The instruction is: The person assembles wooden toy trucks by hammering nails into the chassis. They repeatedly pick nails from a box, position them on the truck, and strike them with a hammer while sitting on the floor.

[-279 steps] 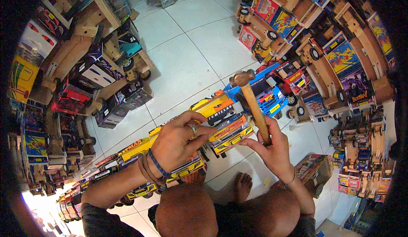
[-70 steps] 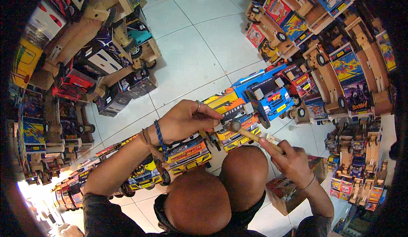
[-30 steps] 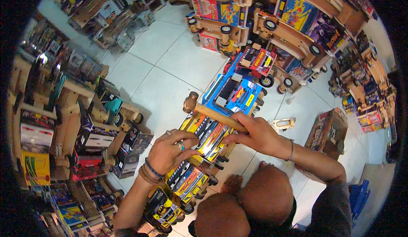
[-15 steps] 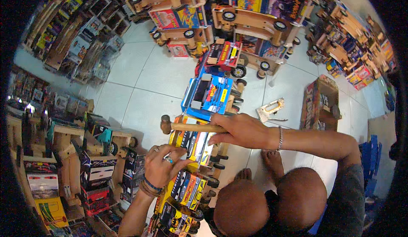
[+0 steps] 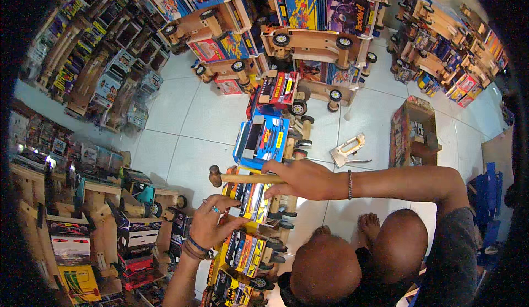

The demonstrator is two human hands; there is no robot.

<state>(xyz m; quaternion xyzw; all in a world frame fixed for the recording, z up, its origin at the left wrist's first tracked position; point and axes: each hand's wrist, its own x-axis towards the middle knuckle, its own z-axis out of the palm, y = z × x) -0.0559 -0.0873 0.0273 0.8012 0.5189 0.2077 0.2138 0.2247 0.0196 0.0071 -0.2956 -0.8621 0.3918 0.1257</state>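
Observation:
My right hand (image 5: 311, 179) is wrapped round the wooden handle of a hammer (image 5: 245, 178), whose head points left. The hammer lies across the view above a yellow-and-white toy truck (image 5: 258, 199). At that truck's left side my left hand (image 5: 212, 221) is curled, thumb and fingers bent round a small pale block (image 5: 236, 212), partly hidden by them. Beyond it in the same row stand a blue toy truck (image 5: 278, 142) and a red one (image 5: 285, 87). Nearer to me are more yellow toy trucks (image 5: 242, 252), with black wheels along their right side.
A staple gun (image 5: 348, 151) lies on the tiled floor right of the row. Farther right stands an open wooden box (image 5: 408, 133) with things inside. Stacked wooden toy trucks (image 5: 319, 20) line the back, more (image 5: 129, 241) crowd the left, and my bent knees (image 5: 328, 265) are close below.
The view has shifted, so the row and floor sit slightly lower and the far stacks farther left. Both hands keep nearly the same grip and place over the yellow-and-white truck.

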